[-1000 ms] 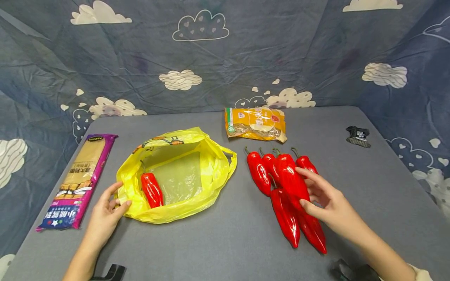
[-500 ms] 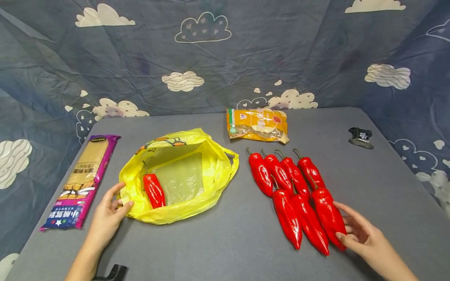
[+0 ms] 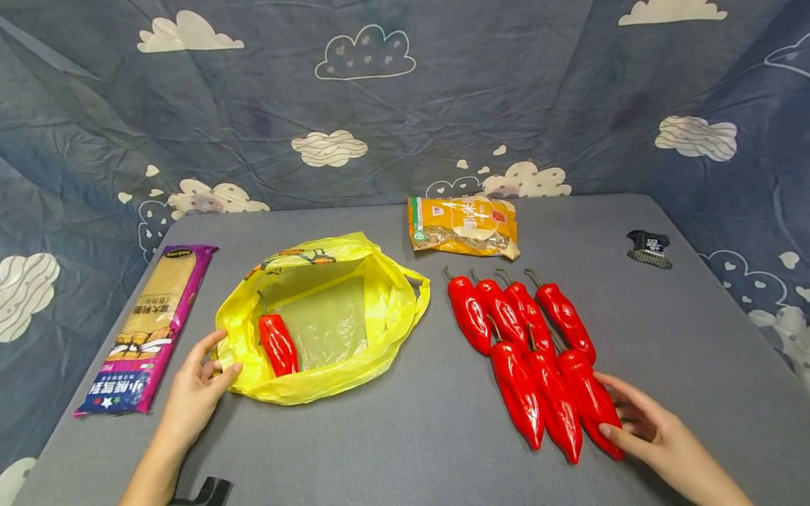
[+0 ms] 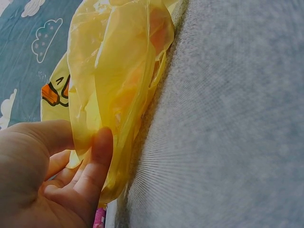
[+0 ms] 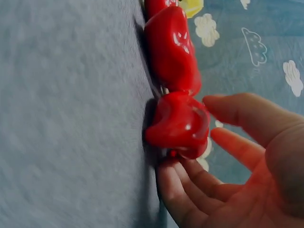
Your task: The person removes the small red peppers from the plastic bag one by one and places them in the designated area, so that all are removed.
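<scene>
My left hand [image 3: 197, 386] pinches the near left edge of a yellow plastic bag [image 3: 380, 351], its mouth spread wide. One shiny red pepper [image 3: 278, 344] with a stem lies inside; through the thin plastic it shows as an orange patch in the left wrist view. On the right, several more red peppers [image 3: 468, 313] lie in two slanting rows, stems pointing away. My right hand [image 3: 658, 436] holds the front row's rightmost pepper [image 3: 588, 397] low on its body, thumb on the near side, fingers at the far side. The right wrist view shows this pepper [image 5: 178, 123] end-on, between thumb and fingers.
A purple-edged pack of noodles [image 3: 148, 330] lies left of the bag. An orange food packet [image 3: 465, 226] is at the back, near the cloud-patterned cloth. A small black packet [image 3: 649, 249] lies at the far right. A black strap end [image 3: 211, 490] shows beside my left forearm.
My right hand has carried a pepper from above the pile to the front row's right end, then drawn it slightly toward me. The left hand has kept its hold on the bag.
</scene>
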Demonstrator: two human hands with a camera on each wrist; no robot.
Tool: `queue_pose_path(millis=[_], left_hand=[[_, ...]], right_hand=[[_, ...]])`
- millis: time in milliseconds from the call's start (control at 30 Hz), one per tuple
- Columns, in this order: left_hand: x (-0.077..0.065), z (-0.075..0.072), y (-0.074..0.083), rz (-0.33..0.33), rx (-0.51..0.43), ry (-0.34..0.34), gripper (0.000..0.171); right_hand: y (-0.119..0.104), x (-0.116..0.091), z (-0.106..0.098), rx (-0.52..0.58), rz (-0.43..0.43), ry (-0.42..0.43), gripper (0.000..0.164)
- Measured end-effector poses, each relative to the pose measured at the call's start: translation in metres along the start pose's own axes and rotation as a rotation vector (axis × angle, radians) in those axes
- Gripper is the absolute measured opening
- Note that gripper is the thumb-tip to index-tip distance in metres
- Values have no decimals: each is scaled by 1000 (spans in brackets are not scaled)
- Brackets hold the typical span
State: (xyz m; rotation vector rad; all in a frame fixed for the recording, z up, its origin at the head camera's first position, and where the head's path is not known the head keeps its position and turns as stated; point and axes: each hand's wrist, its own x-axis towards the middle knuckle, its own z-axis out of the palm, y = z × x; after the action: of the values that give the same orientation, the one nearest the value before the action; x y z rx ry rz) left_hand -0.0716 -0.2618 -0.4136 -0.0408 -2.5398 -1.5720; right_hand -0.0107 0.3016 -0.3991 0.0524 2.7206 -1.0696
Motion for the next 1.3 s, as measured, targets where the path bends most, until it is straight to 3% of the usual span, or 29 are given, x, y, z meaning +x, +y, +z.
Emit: queue_pose_path(millis=[133,333,567,767,967,1133,1300], left_hand=[[0,0,0,2,-3,1,55],[2,-2,0,16,3,5,55],[2,0,-1,12,3,4,55],[1,1,-2,8,-4,-4,55],[0,0,-2,5,-9,-9,55],[0,1,-1,5,-3,-14,55],[-1,-1,-1,1,14,-10,56]], right_hand=[[-11,1,-6,-68,-123,118,70],[-63,11,-13,68,-396,197,74],[-140,45,0,223,-628,118,80],[-192,80,37,447,-770,-36,73],[-228,116,97,537,-782,-211,66],[-245,137,137,494,-670,-381,69],[-260,152,166,445,-589,-497,70]])
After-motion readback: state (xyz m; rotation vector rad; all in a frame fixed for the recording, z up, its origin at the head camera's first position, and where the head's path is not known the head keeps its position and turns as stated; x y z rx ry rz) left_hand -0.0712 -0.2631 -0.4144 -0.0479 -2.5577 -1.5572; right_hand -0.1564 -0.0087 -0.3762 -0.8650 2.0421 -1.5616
